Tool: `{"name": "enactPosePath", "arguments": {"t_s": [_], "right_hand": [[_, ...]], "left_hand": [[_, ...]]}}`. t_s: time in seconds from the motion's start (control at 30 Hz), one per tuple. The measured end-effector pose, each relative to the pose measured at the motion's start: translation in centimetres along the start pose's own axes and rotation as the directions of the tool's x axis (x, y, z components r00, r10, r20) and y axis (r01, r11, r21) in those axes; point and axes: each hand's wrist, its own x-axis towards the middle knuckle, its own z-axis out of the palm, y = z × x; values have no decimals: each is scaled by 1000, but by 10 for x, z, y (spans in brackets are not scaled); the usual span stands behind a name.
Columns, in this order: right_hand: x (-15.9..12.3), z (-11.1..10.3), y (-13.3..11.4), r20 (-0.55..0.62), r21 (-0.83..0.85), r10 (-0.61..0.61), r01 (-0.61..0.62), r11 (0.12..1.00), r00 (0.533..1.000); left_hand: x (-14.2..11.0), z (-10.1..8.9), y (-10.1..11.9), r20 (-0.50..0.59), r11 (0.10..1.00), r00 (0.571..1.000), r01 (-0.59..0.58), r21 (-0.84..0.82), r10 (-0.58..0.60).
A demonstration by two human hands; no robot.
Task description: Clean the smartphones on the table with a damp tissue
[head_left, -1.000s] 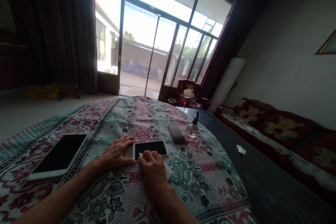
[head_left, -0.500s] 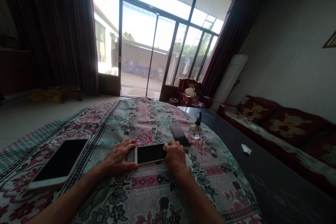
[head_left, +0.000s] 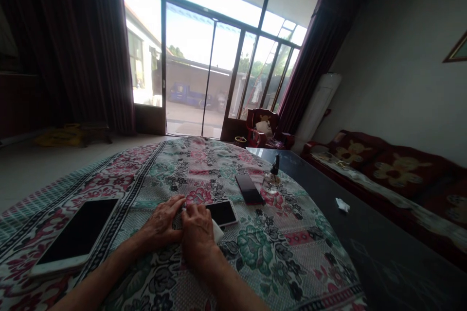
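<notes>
1. Dark table [head_left: 365, 252] partly covered by floral tablecloth [head_left: 277, 262].
2. On the cloth: large white phone [head_left: 75, 235] at left, dark phone [head_left: 249, 189] far, both apart from the hands.
3. Small white phone [head_left: 223, 214] near centre, its left end covered by the right hand [head_left: 197, 233].
4. Right hand curled; white wipe [head_left: 218, 231] shows at its edge. Pinch on it: cannot tell.
5. Left hand [head_left: 160, 223] flat, fingers lightly spread, just beside the right hand.

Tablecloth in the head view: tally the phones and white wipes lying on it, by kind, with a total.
Phones: 3 (large white phone, small white phone, dark phone)
Wipes: 1 (white wipe)
Total: 4
</notes>
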Motion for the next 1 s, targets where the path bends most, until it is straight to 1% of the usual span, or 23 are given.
{"name": "enactPosePath", "arguments": {"t_s": [0.07, 0.13, 0.23, 0.33, 0.4, 0.47, 0.53, 0.63, 0.73, 0.87, 0.93, 1.0], "right_hand": [[-2, -1, 5, -19, 41, -13, 14, 999, 1000], [-5, -5, 16, -53, 71, 12, -8, 997, 999], [-10, -14, 39, -99, 74, 125, -118, 990, 987], [-14, -22, 64, -132, 67, 259, -252, 965, 957], [-15, -26, 76, -145, 63, 325, -319, 946, 935], [-15, -27, 81, -153, 48, 364, -361, 931, 919], [-14, -26, 79, -155, 24, 372, -373, 927, 915], [-13, -21, 65, -137, 8, 339, -341, 940, 931], [-13, -14, 45, -109, 18, 272, -271, 962, 956], [-15, -6, 20, -57, 37, 104, -102, 994, 993], [-16, -6, 14, -45, 56, 32, -29, 998, 998], [-16, -7, 12, -43, 81, 2, 2, 997, 999]], "left_hand": [[0, 0, -1, 15, 1000, 1000, -8, 9, 8], [0, -2, -1, 37, 1000, 999, -22, 16, 22], [0, -7, 2, 64, 999, 997, -37, 29, 35], [1, -11, 6, 96, 999, 995, -28, 34, 24], [0, -14, 8, 112, 999, 993, -24, 32, 21], [0, -16, 10, 119, 999, 993, -24, 29, 21], [0, -17, 11, 120, 1000, 993, -19, 25, 16], [0, -17, 12, 110, 1000, 994, -8, 17, 6], [0, -15, 11, 94, 1000, 995, -10, 10, 9], [0, -9, 6, 58, 999, 998, -35, 18, 34], [0, -6, 3, 31, 999, 998, -49, 23, 48], [0, -5, 1, 24, 998, 998, -52, 30, 51]]}}
